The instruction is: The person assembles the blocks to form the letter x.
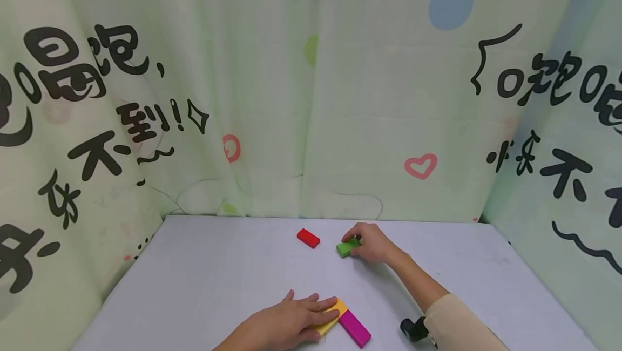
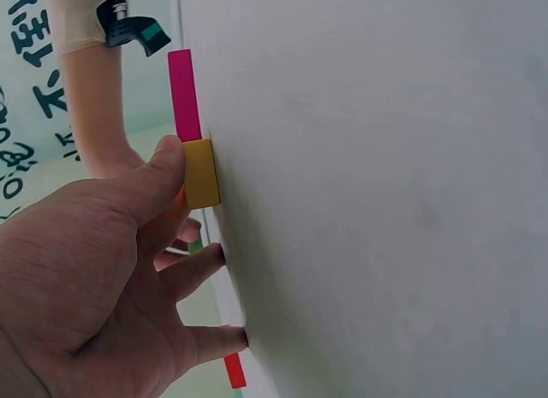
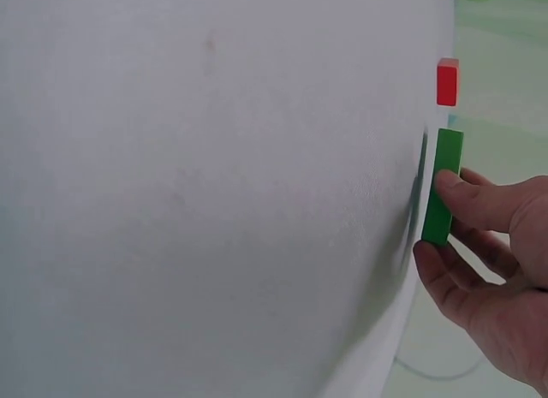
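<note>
My right hand [image 1: 371, 243] pinches a green block [image 1: 344, 248] between thumb and fingers near the back of the white table [image 1: 204, 270]. In the right wrist view the green block [image 3: 442, 188] sits close over the tabletop, its shadow beside it. To its left lies a red block [image 1: 308, 238]. Near the front, my left hand [image 1: 286, 321] has its fingers spread and fairly straight over a yellow block [image 1: 328, 327] and an orange block [image 1: 341, 306], partly covering both. The thumb touches the yellow block [image 2: 201, 174] in the left wrist view. A magenta block [image 1: 355, 329] adjoins these two at an angle.
A black device [image 1: 413, 330] sits at the right sleeve [image 1: 461, 321], low over the table. Printed curtains [image 1: 272, 97] with dark lettering stand along the back and both sides of the table.
</note>
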`<control>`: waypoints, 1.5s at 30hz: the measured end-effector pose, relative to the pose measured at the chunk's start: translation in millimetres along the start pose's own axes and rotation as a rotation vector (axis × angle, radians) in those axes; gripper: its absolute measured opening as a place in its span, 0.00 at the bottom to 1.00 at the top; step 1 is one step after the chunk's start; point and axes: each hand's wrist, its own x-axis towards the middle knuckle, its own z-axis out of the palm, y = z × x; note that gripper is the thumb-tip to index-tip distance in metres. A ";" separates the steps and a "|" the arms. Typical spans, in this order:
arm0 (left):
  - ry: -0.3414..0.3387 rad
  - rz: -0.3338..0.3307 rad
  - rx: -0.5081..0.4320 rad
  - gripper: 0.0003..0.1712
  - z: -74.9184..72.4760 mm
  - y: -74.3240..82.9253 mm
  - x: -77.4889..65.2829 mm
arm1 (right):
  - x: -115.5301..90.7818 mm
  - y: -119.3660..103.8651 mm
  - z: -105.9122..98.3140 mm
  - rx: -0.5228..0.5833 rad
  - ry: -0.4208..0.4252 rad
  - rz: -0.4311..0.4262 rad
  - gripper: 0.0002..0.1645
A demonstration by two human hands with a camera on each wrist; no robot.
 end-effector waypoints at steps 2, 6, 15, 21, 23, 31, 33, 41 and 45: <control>0.002 0.002 -0.009 0.34 -0.2 0.2 -0.3 | -1.6 -0.2 -0.6 0.005 -0.003 -0.002 0.16; 0.002 0.005 -0.010 0.34 -0.2 0.3 -0.4 | -6.1 -1.3 -1.8 0.019 -0.009 -0.021 0.16; -0.008 0.000 -0.014 0.34 0.6 -0.2 0.0 | -16.2 -7.2 -3.6 0.034 -0.028 -0.046 0.16; -0.002 -0.003 -0.025 0.34 -1.0 1.1 -1.4 | -21.8 -8.4 -5.0 0.038 -0.044 -0.062 0.16; 0.003 -0.001 -0.026 0.34 -1.3 1.5 -2.2 | -23.9 -8.8 -5.4 0.044 -0.053 -0.063 0.16; 0.040 0.019 -0.028 0.33 0.0 1.3 -4.4 | -31.2 -13.1 -7.4 0.071 -0.088 -0.092 0.16; 0.049 0.023 -0.032 0.33 1.0 1.0 -4.7 | -33.0 -15.4 -8.0 0.082 -0.093 -0.102 0.16; 0.045 0.024 -0.039 0.33 0.5 1.0 -3.7 | -40.6 -23.5 -7.2 0.097 -0.094 -0.082 0.15; 0.044 0.022 -0.037 0.34 -0.4 1.7 -3.9 | -43.8 -27.3 -7.3 0.103 -0.105 -0.070 0.15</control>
